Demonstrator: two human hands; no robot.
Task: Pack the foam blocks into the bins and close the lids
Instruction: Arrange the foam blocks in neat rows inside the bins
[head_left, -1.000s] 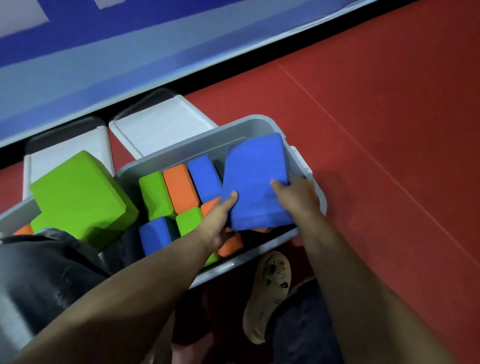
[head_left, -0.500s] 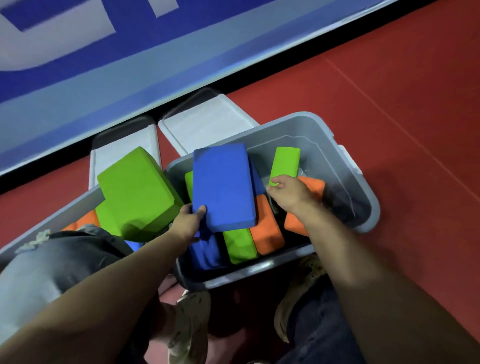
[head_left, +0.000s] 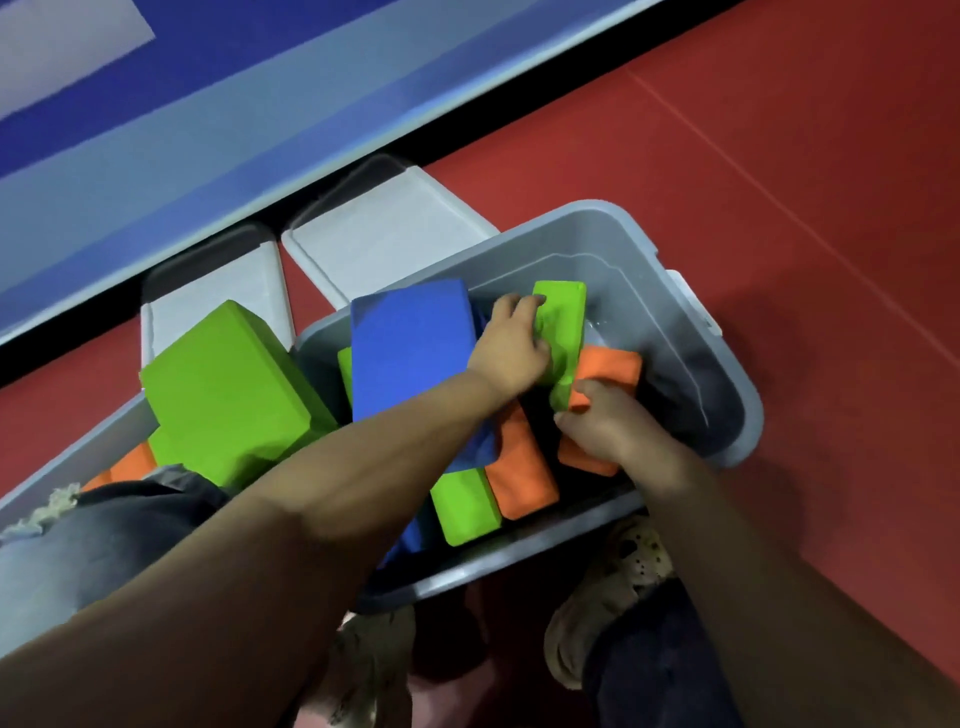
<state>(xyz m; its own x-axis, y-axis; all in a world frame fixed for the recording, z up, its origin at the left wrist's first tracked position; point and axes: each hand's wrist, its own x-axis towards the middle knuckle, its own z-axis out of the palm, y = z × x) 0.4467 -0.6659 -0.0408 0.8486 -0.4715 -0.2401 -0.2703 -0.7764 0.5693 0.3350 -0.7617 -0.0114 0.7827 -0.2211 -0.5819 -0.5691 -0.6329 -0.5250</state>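
A grey bin (head_left: 727, 364) on the red floor holds several foam blocks. My left hand (head_left: 511, 348) grips the upper part of a small green block (head_left: 563, 322) standing on end in the bin. My right hand (head_left: 605, 421) holds the same green block at its lower end, above an orange block (head_left: 608, 369). A large blue block (head_left: 410, 343) leans on the others under my left forearm. More green (head_left: 465, 506) and orange (head_left: 522, 478) blocks lie below. A big green block (head_left: 223, 395) sticks out of a second bin (head_left: 67, 467) at the left.
Two white lids (head_left: 384, 239) (head_left: 218, 296) lie on the floor behind the bins, against a blue and white wall (head_left: 260, 104). My knees and sandalled feet (head_left: 608, 587) are right in front of the bin. Red floor (head_left: 779, 182) stretches to the right.
My left hand has let go of the large blue block, which now rests in the bin, and has crossed right to the small green block. The right hand has shifted down its lower end.
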